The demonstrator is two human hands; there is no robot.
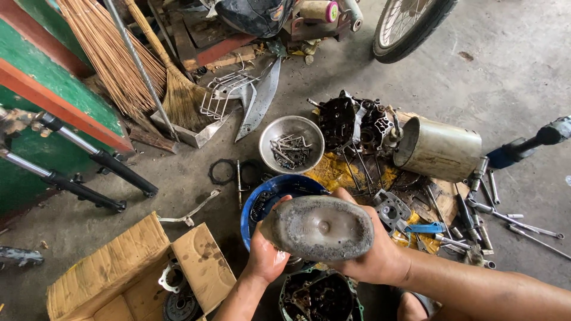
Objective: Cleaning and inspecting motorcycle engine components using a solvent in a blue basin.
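Both my hands hold up a grey, dirt-crusted oval metal engine cover (320, 227) over a blue bowl (269, 191). My left hand (266, 257) grips its left end from below. My right hand (375, 252) wraps its right end, fingers behind it. Below the cover, at the frame's bottom edge, lies an open engine case half (318, 297) with dark gears inside.
A steel bowl of bolts (291, 144), an engine block (351, 125) and a metal cylinder can (439, 148) sit ahead on the concrete floor. Spanners and sockets (488, 214) lie to the right. An open cardboard box (143, 270) stands left, brooms (128, 65) and fork tubes (89, 172) further left, a wheel (410, 27) behind.
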